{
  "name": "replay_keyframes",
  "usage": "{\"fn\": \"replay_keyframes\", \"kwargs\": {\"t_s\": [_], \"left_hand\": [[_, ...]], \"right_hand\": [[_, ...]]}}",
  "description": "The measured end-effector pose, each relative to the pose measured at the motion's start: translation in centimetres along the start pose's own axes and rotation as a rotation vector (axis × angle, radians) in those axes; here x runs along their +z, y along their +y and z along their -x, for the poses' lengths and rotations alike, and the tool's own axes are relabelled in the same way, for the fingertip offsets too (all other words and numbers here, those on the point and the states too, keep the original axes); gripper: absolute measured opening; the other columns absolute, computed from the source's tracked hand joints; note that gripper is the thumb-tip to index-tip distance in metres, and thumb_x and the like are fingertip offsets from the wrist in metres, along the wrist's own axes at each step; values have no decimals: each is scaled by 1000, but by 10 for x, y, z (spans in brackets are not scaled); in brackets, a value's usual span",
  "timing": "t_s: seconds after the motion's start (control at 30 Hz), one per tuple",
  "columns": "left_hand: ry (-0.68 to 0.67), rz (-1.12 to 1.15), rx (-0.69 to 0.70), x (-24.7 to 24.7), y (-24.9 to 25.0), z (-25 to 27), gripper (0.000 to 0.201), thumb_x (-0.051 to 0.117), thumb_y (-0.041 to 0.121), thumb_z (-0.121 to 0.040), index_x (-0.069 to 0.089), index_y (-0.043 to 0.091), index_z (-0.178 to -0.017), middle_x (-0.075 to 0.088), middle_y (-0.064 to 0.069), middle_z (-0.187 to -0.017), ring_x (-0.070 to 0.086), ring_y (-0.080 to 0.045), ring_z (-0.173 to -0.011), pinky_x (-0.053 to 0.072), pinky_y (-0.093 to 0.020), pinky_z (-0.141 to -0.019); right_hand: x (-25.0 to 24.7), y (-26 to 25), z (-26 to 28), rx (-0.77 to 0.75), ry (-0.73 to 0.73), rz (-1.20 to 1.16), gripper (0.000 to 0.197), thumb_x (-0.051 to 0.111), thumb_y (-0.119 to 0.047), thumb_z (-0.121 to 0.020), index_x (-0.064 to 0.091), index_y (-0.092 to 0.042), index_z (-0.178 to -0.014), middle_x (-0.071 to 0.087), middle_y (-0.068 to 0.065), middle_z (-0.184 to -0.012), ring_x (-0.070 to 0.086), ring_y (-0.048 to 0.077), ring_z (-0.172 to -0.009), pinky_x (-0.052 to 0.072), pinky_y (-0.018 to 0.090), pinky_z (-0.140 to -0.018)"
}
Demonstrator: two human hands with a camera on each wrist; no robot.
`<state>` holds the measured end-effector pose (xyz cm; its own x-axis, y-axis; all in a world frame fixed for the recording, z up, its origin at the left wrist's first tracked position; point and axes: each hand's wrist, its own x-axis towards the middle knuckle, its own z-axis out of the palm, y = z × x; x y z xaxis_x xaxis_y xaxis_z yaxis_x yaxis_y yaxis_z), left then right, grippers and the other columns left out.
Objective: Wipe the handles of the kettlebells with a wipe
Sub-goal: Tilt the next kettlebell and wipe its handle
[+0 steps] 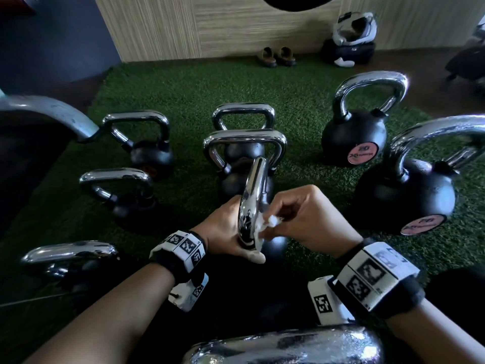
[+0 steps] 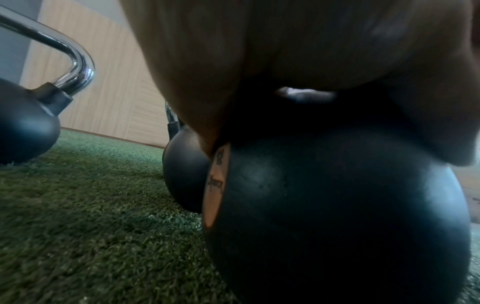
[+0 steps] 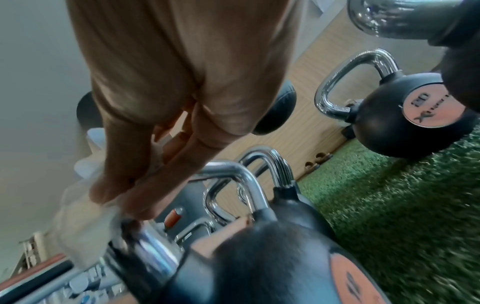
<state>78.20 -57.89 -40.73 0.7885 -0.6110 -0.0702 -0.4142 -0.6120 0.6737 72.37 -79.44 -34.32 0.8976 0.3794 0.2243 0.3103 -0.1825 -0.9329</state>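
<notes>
In the head view a black kettlebell (image 1: 273, 248) stands on the turf right in front of me, its chrome handle (image 1: 253, 195) seen end-on. My left hand (image 1: 228, 229) grips the near end of that handle from the left, thumb underneath. My right hand (image 1: 304, 219) pinches a crumpled white wipe (image 1: 271, 224) against the handle's right side. In the left wrist view the palm (image 2: 259, 51) sits above the black body (image 2: 337, 205). In the right wrist view the fingers (image 3: 135, 195) press the wipe (image 3: 80, 226) on the chrome handle (image 3: 153, 246).
Several more chrome-handled kettlebells stand on the green turf (image 1: 183, 90): two big ones at right (image 1: 354, 137) (image 1: 409, 195), smaller ones at left (image 1: 149, 151) (image 1: 126, 190) and behind (image 1: 244, 143). Another handle (image 1: 283, 345) lies below my wrists. Shoes (image 1: 277, 57) and a helmet (image 1: 353, 28) sit by the wooden wall.
</notes>
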Motion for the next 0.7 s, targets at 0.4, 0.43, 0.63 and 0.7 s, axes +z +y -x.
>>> {"fn": "replay_keyframes", "kwargs": {"t_s": [0.4,0.43,0.63,0.7], "left_hand": [[37,56,36,14,-12,3,84,89,75,-48,55,21,-104,51,12,-92,57,-8,-87,49,-25,-93],[22,3,36,14,-12,3,84,84,81,-51,58,23,-106,50,12,-93,53,-4,-89,46,-23,-95],[115,124,69,11,-1,13,116,92,66,-38,42,31,-137,48,7,-138,52,-5,-127,44,-22,-108],[112,147,77,12,1,15,123,92,63,-37,30,43,-141,45,8,-141,51,-5,-130,43,-25,-111]], "right_hand": [[1,14,-6,87,-99,126,33,84,3,-77,78,-26,-91,80,1,-88,73,7,-80,59,26,-77],[3,15,-11,93,-145,177,30,83,1,-79,78,-27,-88,79,-4,-85,70,1,-78,56,21,-75],[6,17,-23,83,-306,285,6,78,-3,-83,79,-8,-86,76,4,-79,62,4,-70,55,33,-68],[6,19,-20,90,-327,138,9,75,5,-85,77,3,-93,78,15,-89,65,10,-79,59,35,-75]]}}
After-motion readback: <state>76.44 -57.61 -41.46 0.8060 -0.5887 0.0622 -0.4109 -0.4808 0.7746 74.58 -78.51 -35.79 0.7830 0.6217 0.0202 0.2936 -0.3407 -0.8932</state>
